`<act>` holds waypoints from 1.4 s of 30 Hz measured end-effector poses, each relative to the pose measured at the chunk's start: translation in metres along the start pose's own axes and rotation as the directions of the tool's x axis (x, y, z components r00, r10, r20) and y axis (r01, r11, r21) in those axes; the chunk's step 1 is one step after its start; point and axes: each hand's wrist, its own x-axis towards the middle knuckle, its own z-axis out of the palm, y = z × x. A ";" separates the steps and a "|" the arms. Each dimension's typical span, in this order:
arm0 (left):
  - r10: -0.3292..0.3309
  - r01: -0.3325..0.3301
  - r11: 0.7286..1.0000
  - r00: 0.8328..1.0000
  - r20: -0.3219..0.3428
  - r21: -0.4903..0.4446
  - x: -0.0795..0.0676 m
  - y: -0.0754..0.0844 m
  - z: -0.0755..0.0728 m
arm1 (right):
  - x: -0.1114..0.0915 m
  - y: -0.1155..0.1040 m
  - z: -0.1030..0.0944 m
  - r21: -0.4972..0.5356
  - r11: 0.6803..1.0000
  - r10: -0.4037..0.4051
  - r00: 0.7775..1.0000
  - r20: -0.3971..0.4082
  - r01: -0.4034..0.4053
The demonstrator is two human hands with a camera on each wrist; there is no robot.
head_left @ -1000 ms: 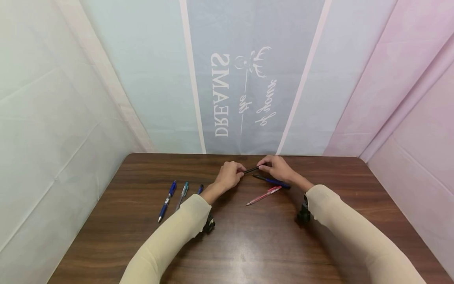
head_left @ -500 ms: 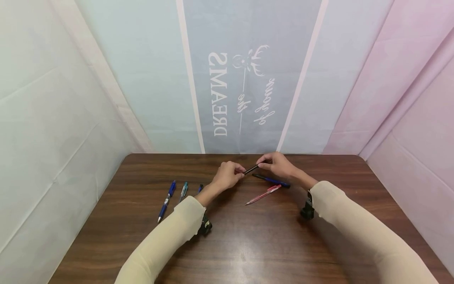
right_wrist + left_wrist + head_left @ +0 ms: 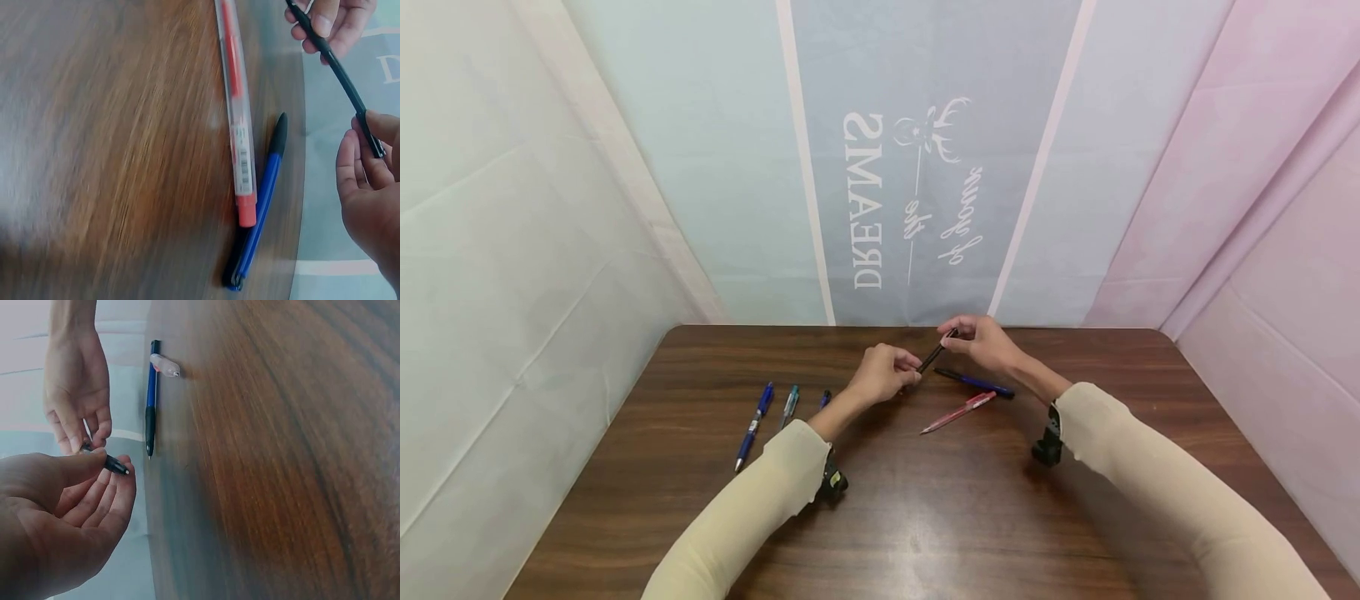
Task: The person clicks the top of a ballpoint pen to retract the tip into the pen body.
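Note:
A black pen is held between both hands above the far part of the table. My left hand pinches its tip end between thumb and fingers; the small point pokes out past the fingertips in the left wrist view. At the other, higher end my right hand pinches the pen near its clip. Just below the hands lie a blue pen with a black grip and a clear red pen. In the right wrist view the red pen's capped end rests over the blue pen.
On the left of the brown wooden table lie a blue pen with a white label, a teal-topped pen and a dark blue pen, the last partly behind the left arm. A printed cloth hangs behind the table.
The black pen has tilted more steeply, its right end rising as my right hand moves slightly up and away. My left hand stays nearly in place. The pens on the table have not moved.

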 end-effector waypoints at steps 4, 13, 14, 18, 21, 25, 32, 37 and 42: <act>-0.030 0.031 0.997 1.000 0.007 -0.076 -0.002 0.002 0.002 | 0.000 -0.005 0.003 0.098 0.995 0.023 1.000 -0.018 -0.021; -0.118 0.124 0.952 0.992 0.041 -0.278 -0.009 0.008 0.010 | 0.000 -0.017 0.015 0.392 0.918 0.075 0.997 -0.009 -0.066; -0.126 0.134 0.945 0.991 0.044 -0.298 -0.010 0.009 0.010 | -0.001 -0.018 0.016 0.400 0.914 0.076 0.997 -0.007 -0.067; -0.153 0.167 0.904 0.986 0.067 -0.393 -0.012 0.009 0.014 | -0.001 -0.021 0.020 0.428 0.901 0.072 0.997 0.005 -0.068; -0.184 0.204 0.854 0.979 0.090 -0.479 -0.013 0.010 0.016 | -0.001 -0.023 0.023 0.455 0.887 0.086 0.996 0.008 -0.081; -0.225 0.256 0.780 0.966 0.126 -0.571 -0.015 0.011 0.017 | -0.002 -0.025 0.026 0.481 0.870 0.114 0.993 0.019 -0.109; -0.246 0.295 0.693 0.954 0.169 -0.658 -0.020 0.012 0.017 | -0.006 -0.031 0.030 0.556 0.817 0.134 0.988 0.070 -0.151; -0.237 0.296 0.668 0.954 0.183 -0.683 -0.024 0.014 0.016 | -0.008 -0.033 0.032 0.576 0.800 0.144 0.986 0.088 -0.168; -0.231 0.291 0.673 0.956 0.181 -0.680 -0.027 0.016 0.016 | -0.010 -0.034 0.032 0.572 0.802 0.140 0.985 0.098 -0.171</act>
